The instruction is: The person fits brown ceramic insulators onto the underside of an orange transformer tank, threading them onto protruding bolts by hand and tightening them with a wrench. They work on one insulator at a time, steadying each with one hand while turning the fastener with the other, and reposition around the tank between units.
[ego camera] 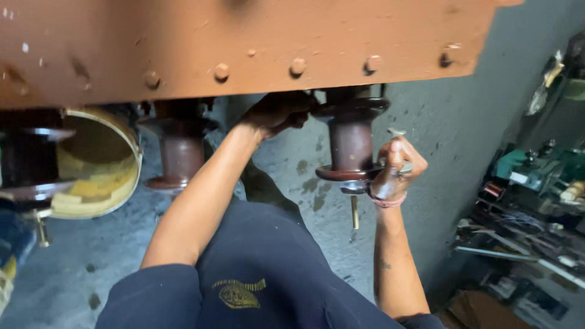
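Note:
A brown ribbed ceramic insulator (pixel 350 141) sticks out from a rust-orange metal tank lid (pixel 244 42) studded with bolts. My left hand (pixel 277 113) reaches up to the insulator's base by the lid, fingers curled against it. My right hand (pixel 396 167) grips a small metal wrench (pixel 397 133) at the insulator's outer end, where a brass threaded stud (pixel 354 211) protrudes. A red band circles my right wrist.
A second brown insulator (pixel 181 152) and a darker one (pixel 27 155) stand to the left, with a yellow-stained bucket (pixel 100 164) between them. Grey concrete floor (pixel 439 134) lies beyond. Cluttered shelves with parts and tools (pixel 530 201) fill the right side.

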Demonstrator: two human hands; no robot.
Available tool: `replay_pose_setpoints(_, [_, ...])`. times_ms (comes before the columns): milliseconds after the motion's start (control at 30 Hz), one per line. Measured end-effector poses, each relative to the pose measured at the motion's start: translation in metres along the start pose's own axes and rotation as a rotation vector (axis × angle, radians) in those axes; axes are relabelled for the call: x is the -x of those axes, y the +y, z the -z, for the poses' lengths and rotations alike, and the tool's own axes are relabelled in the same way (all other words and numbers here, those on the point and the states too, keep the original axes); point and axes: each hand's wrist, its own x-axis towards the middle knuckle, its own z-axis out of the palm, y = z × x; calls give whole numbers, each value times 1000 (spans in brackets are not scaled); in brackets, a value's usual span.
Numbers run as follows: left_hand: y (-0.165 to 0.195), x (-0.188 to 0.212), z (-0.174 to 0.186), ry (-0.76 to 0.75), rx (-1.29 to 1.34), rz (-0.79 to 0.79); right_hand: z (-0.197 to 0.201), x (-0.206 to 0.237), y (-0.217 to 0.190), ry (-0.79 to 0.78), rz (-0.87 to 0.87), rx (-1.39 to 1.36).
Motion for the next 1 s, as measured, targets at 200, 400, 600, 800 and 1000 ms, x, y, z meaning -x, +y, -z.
replay_pose_setpoints(200, [19,15,-19,-40,-102,-9,-4,-4,-8,-8,-27,-16])
replay_pose_setpoints(400, [20,20,-23,95,-236,-57,-5,-4,-7,-16,-15,-15])
replay_pose_setpoints(600, [21,15,-16,44,-258,-108,-1,-1,-3,-8,-104,-26])
replay_pose_setpoints(800, [18,18,-17,-8,-256,-181,-4,-1,1,4,-86,-76])
replay_pose_setpoints(1000, [14,19,-18,-53,-79,-156,-4,-3,-2,-7,-54,-11])
